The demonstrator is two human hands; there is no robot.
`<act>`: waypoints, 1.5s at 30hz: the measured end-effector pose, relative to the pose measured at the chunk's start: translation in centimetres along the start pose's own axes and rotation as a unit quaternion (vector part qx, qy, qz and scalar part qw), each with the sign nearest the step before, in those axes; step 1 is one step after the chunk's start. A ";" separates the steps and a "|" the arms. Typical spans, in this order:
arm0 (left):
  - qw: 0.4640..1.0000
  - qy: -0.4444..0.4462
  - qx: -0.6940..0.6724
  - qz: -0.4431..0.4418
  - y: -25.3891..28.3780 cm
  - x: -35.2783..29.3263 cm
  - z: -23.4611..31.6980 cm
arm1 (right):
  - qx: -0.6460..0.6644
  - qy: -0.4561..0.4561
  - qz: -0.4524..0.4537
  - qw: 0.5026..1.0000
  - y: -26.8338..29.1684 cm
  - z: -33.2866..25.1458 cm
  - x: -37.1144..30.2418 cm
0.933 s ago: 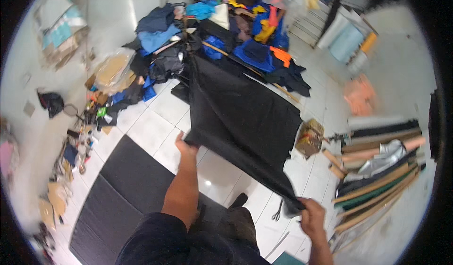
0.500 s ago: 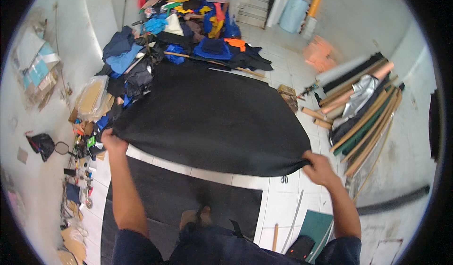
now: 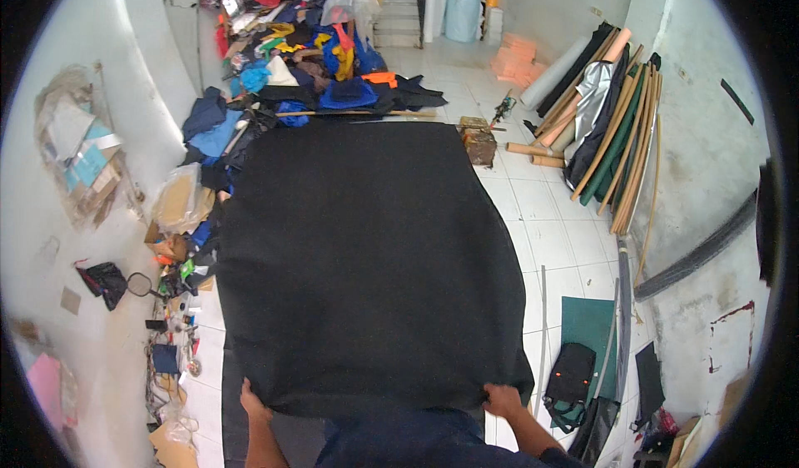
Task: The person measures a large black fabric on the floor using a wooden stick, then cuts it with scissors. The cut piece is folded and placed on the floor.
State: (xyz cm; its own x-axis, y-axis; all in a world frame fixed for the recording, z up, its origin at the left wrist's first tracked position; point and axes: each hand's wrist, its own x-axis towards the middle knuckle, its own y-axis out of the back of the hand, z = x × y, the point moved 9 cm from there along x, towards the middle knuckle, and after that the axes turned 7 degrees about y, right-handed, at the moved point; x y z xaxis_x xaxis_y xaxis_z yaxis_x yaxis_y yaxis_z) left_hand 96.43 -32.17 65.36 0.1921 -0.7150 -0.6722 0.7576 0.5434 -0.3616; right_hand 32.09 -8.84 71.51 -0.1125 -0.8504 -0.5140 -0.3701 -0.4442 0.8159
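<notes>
A large black sheet (image 3: pixel 374 243), apparently fabric, stretches over the floor from my body to the far heap. My left hand (image 3: pixel 255 403) is closed on its near edge at the left, the fingers partly hidden by the material. At the right, my right hand (image 3: pixel 503 400) grips the same edge close to the corner, which bulges outward beside it. Below the near edge, part of another black sheet (image 3: pixel 298 436) shows on the floor. The sheet covers most of that lower piece.
Piled fabric scraps (image 3: pixel 308 60) fill the far left. A brown block (image 3: pixel 478 145) stands by the sheet's far right corner. Long rolls (image 3: pixel 607 126) lean on the right wall. At the right lie a black backpack (image 3: pixel 571 376) and a green mat (image 3: pixel 589 322). Small clutter (image 3: pixel 171 335) lines the left wall.
Both hands have drawn the near edge toward my body, and the sheet now lies over the lower black piece. The billow has flattened. My view has shifted too.
</notes>
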 end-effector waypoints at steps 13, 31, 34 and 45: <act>0.931 -0.034 0.281 0.229 23.6 -21.0 -4.2 | 0.007 -0.028 -0.126 0.992 -21.3 -0.9 -19.0; 0.944 -0.144 0.219 0.199 47.9 -41.7 -9.8 | -0.359 -0.048 -0.442 0.821 -37.5 -0.9 -37.7; 0.779 -0.347 0.483 0.199 48.9 -45.8 -3.1 | -0.241 -0.019 -0.400 0.884 -43.3 -5.3 -45.7; 0.976 -0.129 0.173 0.017 69.9 -50.0 -1.9 | -0.112 -0.164 -0.225 0.954 -59.6 -20.9 -72.3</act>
State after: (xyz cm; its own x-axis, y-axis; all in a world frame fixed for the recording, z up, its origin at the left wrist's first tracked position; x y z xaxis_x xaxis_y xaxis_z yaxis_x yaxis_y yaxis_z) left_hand 138.59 42.47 72.44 0.3378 -0.8105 -0.4785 0.9050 0.4194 -0.0715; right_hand 81.56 73.24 65.59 -0.2850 -0.4412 -0.8510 -0.2461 -0.8243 0.5098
